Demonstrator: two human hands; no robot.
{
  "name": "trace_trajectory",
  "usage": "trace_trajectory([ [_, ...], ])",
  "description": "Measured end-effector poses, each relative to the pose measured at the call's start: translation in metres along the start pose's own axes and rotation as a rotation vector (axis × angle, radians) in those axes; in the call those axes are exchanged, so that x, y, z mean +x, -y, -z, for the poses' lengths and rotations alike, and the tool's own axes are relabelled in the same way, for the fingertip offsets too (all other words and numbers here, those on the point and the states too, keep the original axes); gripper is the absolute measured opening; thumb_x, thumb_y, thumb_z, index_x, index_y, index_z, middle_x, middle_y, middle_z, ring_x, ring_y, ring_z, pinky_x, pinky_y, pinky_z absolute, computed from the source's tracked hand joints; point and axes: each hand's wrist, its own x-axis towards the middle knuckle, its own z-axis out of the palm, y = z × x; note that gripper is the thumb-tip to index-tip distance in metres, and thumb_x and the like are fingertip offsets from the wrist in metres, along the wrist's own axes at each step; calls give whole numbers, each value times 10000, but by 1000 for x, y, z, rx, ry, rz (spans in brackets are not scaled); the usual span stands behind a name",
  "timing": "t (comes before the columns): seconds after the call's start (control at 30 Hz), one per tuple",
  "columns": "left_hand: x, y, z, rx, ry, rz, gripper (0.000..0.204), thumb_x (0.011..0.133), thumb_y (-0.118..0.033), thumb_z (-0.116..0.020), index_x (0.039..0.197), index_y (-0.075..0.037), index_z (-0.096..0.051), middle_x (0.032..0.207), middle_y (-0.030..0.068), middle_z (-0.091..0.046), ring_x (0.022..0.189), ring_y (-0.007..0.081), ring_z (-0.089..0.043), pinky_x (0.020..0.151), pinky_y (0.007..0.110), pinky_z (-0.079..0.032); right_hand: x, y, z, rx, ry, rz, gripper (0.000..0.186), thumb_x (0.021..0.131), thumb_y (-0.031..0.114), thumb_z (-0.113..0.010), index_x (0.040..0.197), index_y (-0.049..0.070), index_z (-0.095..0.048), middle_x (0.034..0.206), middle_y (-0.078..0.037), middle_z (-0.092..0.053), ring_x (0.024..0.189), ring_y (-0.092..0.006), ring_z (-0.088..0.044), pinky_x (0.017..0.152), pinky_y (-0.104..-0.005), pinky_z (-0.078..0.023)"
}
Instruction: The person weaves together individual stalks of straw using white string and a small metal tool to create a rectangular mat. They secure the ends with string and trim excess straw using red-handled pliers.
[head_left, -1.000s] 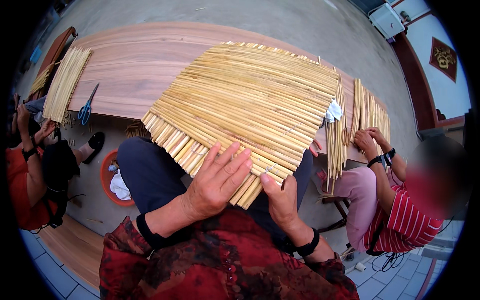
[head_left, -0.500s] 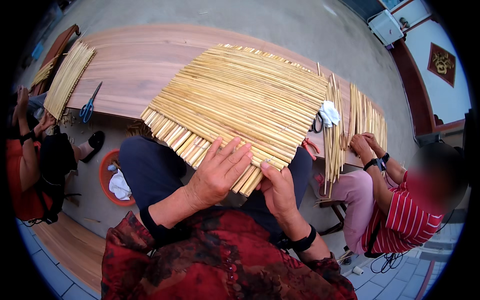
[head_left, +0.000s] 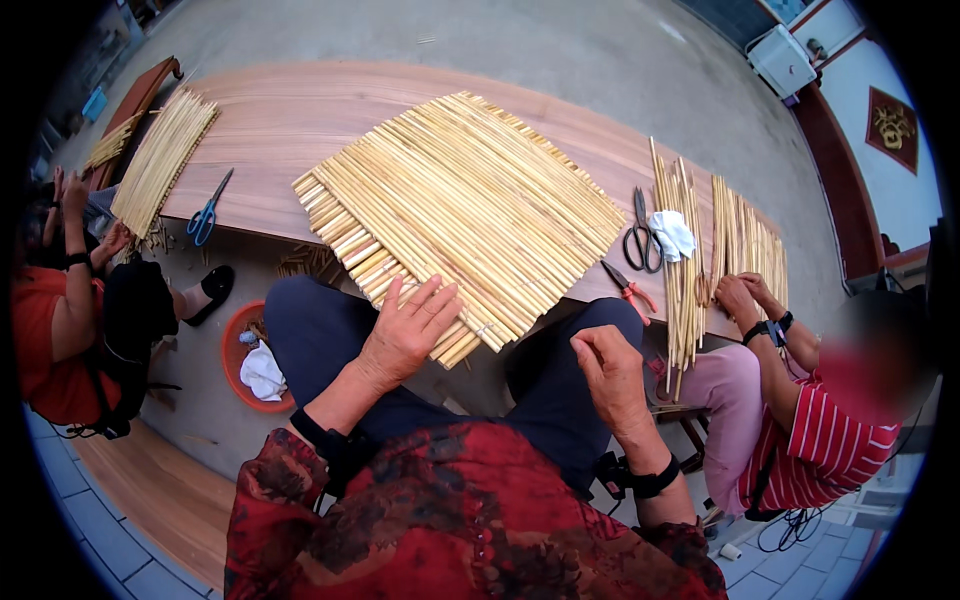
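Observation:
A mat of straw-coloured reed stalks (head_left: 460, 210) laid side by side rests on the wooden table, its near corner jutting over my lap. On that near edge lies my left hand (head_left: 408, 338), open, fingers spread over the stalks. My right hand (head_left: 612, 378) is apart from the mat, above my right knee, with thumb and fingertips pinched together. Whatever the pinch holds, if anything, is too small to make out. Close to this hand are red-handled pliers (head_left: 634, 293), and black scissors (head_left: 643, 240) lie farther back.
Loose reeds (head_left: 682, 320) with a white cloth (head_left: 672, 235) lie to the right, beside a co-worker handling more stalks (head_left: 745, 235). At the left are blue scissors (head_left: 203, 220), another reed mat (head_left: 165, 160) by a second person, and an orange basin (head_left: 232, 350) on the floor.
My right hand has left the mat's near edge and moved right, pinched. The mat has turned clockwise and shifted slightly, uncovering the black scissors and pliers. My left hand stays on it.

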Motion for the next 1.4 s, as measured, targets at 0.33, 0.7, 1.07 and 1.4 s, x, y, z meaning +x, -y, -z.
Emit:
trace_trajectory([
  [0.33, 17, 50, -46, 144, 78, 172, 378, 815, -125, -495, 1191, -126, -453, 1254, 50, -434, 1206, 202, -377, 971, 508, -258, 37, -139, 33, -65, -214, -370, 121, 821, 104, -544, 866, -3, -581, 816, -156, -593, 720, -288, -582, 667, -336, -449],
  [0.7, 22, 43, -68, 107, 201, 152, 421, 805, -85, -496, 1220, -92, -420, 1289, 92, -391, 1218, 247, -353, 982, 481, -251, 27, -226, 3, -725, -156, -211, 313, 721, 95, -580, 1029, 102, -523, 1002, -89, -526, 978, -248, -475, 814, -390, -358],
  [1.07, 6, 39, -58, 242, 289, 264, 560, 760, -54, -528, 1283, -68, -330, 1390, 98, -238, 1277, 262, -255, 1018, 489, -194, 44, -231, 29, -682, 121, -166, 139, 734, 144, -610, 846, 94, -544, 853, -124, -500, 778, -287, -516, 675, -382, -405],
  [1.4, 12, 6, -8, -809, 284, 687, 309, 790, -149, -599, 1055, -7, -530, 908, 96, -594, 875, 190, -588, 702, 294, -454, 46, -155, 69, -226, -115, -46, 111, 775, -22, -468, 883, -10, -491, 780, -149, -503, 703, -282, -507, 642, -348, -416],
])
